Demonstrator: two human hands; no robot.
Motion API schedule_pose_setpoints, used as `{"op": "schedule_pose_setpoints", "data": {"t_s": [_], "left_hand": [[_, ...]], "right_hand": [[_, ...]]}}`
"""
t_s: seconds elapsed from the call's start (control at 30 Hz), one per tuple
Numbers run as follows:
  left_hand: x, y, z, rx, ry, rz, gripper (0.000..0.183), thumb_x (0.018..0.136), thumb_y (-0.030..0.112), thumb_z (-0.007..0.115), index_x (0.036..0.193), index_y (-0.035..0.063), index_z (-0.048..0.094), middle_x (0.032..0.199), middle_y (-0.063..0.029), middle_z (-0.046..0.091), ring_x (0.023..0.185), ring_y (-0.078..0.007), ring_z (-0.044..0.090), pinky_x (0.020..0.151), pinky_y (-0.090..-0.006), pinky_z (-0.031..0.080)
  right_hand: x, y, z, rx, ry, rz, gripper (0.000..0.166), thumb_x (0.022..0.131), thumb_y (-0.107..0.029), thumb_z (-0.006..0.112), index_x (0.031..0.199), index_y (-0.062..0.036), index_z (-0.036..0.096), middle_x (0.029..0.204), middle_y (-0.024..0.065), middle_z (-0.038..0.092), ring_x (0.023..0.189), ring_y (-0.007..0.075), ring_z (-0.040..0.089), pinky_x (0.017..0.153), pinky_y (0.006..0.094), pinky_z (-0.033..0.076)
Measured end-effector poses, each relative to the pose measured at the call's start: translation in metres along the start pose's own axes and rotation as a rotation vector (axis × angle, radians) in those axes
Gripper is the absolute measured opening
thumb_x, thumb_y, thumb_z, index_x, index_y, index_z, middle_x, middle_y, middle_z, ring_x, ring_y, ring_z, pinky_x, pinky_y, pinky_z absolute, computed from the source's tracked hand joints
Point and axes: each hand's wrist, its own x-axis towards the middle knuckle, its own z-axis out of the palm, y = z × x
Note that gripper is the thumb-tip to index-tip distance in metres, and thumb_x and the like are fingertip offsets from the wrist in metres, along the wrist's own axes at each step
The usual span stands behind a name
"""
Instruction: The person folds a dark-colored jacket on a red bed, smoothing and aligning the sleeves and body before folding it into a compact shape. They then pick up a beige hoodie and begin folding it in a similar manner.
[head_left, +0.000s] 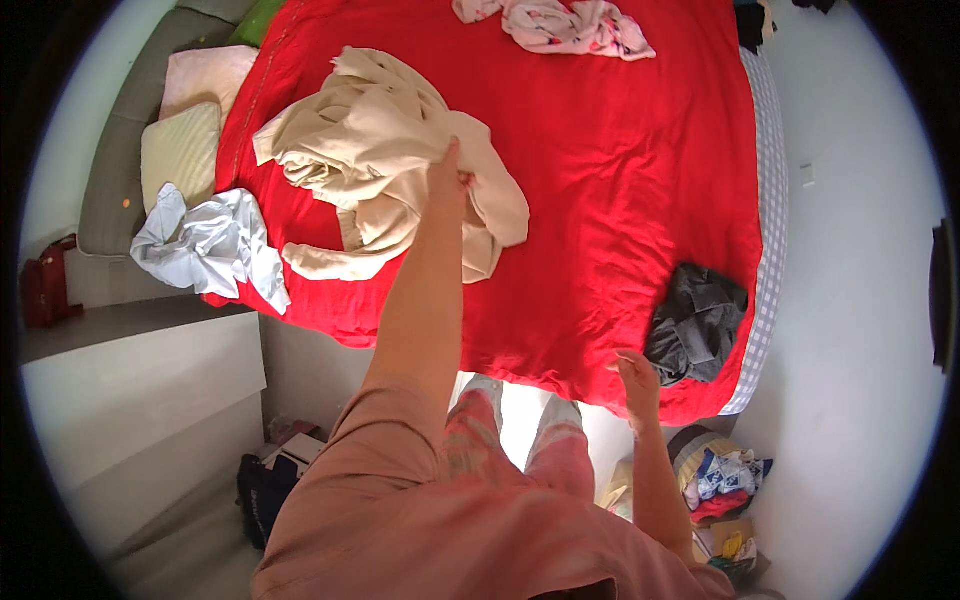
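A crumpled beige garment (375, 135) with a long sleeve lies in a loose heap on the red bedspread (585, 150). My left hand (455, 169) is at its right side, with fingers in a fold of the cloth; part of the hand is hidden. Over the near edge of the bed, my right hand (637, 379) is held half curled with nothing in it. Just beyond that hand, a folded dark grey garment (697, 322) rests on the near right corner of the bed.
A white garment (217, 240) hangs over the left edge, below pale cushions (180, 150) on a grey padded piece (127, 157). Pink patterned cloth (570, 30) lies far off. A white cabinet (150, 382) stands left, a wall (847, 225) right. Clothes (724, 480) are piled at lower right.
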Motion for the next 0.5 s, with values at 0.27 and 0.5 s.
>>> {"op": "schedule_pose_setpoints", "data": {"t_s": [0.27, 0.5], "left_hand": [[-0.278, 0.019, -0.076, 0.242, -0.499, -0.519, 0.054, 0.082, 0.023, 0.066, 0.125, 0.0046, 0.04, 0.111, -0.0058, 0.054, 0.096, -0.0183, 0.054, 0.074, -0.0338, 0.047], [-0.378, 0.031, -0.112, 0.378, -0.508, -0.91, 0.067, 0.079, 0.024, 0.071, 0.131, 0.0036, 0.035, 0.124, -0.0101, 0.048, 0.111, -0.0236, 0.05, 0.088, -0.0372, 0.047]], "right_hand": [[0.046, -0.051, 0.114, 0.106, -0.133, -0.011, 0.045, 0.088, -0.017, 0.058, 0.129, -0.0046, 0.042, 0.116, 0.006, 0.054, 0.101, 0.0127, 0.053, 0.084, 0.0275, 0.043], [-0.031, -0.042, 0.164, 0.371, -0.349, 0.354, 0.044, 0.093, -0.029, 0.046, 0.13, -0.0055, 0.041, 0.122, 0.0069, 0.053, 0.109, 0.0182, 0.052, 0.09, 0.0331, 0.045]]}}
